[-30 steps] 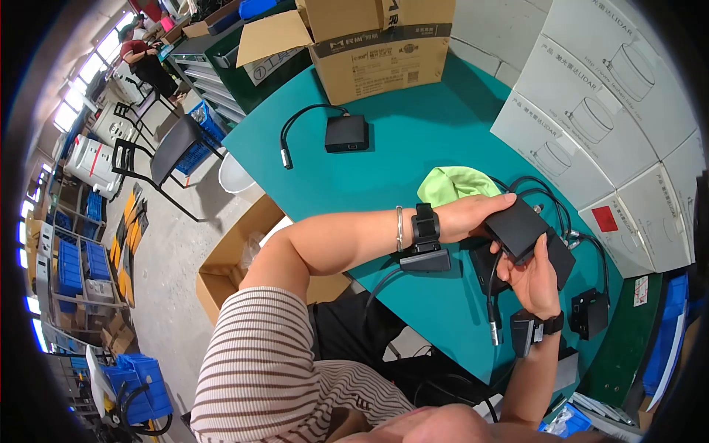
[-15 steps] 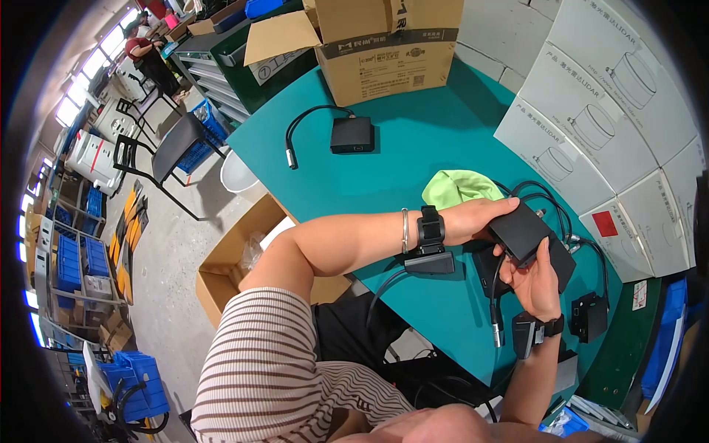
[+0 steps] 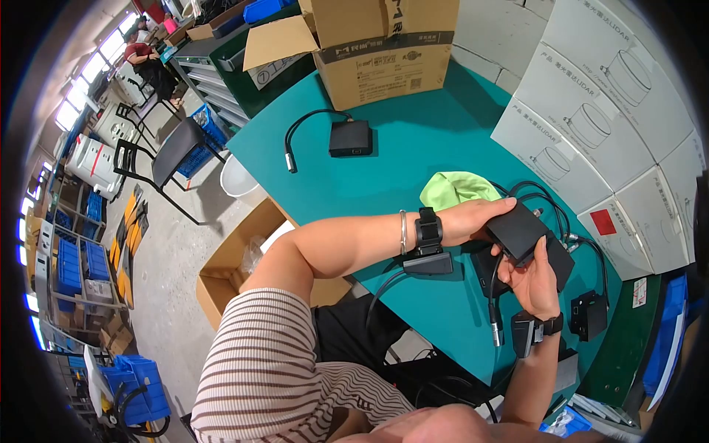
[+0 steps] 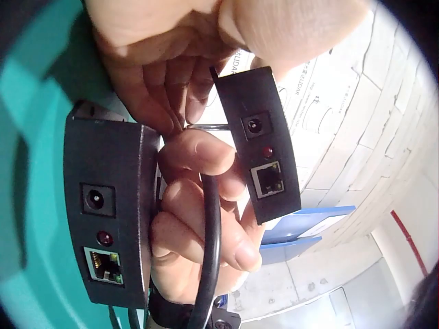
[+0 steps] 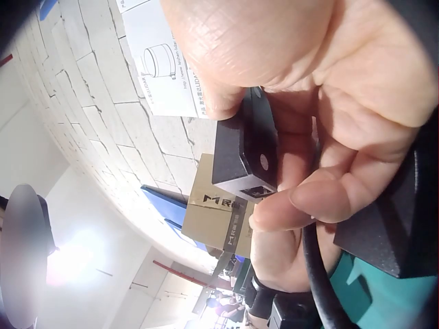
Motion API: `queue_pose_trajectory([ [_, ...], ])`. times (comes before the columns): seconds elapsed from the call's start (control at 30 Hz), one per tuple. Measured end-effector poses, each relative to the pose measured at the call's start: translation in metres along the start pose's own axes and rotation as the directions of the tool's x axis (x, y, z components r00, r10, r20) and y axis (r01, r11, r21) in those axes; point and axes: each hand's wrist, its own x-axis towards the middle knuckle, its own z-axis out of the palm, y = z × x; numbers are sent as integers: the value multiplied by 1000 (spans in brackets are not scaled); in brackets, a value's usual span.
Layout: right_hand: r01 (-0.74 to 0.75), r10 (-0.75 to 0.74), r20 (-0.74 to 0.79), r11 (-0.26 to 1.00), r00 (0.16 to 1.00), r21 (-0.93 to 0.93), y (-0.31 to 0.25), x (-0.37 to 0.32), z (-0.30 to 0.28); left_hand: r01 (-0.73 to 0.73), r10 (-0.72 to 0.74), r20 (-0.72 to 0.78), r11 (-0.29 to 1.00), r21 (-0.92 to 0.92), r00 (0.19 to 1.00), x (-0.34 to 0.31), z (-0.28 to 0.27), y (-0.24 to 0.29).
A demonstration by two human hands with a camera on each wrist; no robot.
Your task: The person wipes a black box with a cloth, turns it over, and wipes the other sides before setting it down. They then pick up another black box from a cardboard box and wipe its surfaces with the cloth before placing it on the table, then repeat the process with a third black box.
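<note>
Both hands hold a small black box (image 3: 518, 230) over the right part of the table. My left hand (image 3: 473, 219) grips its far-left side, thumb along the top. From the near side my right hand (image 3: 533, 286) holds it, thumb on the edge and fingers curled beneath. In the left wrist view, the box's end face (image 4: 264, 147) shows a round power socket, a red light and a network port. A black cable (image 4: 213, 240) passes by the fingers, its metal plug (image 3: 495, 332) hanging below in the head view. Another black box (image 3: 563, 260) lies under the hands.
A lime-green cloth (image 3: 454, 189) and coiled black cables (image 3: 550, 196) lie beyond the hands. Another black box (image 3: 350, 138) with a cable sits farther back. White LIDAR cartons (image 3: 583, 125) stack at right; a cardboard box (image 3: 388, 70) stands behind. A small black unit (image 3: 588, 315) sits at right.
</note>
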Motion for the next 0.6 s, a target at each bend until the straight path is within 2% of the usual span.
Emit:
queue_pose_trajectory([
  [0.6,-8,8,-4,1000,1000,3,0,0,1,8,-8,-18,1000,9,1000,0,1,0],
])
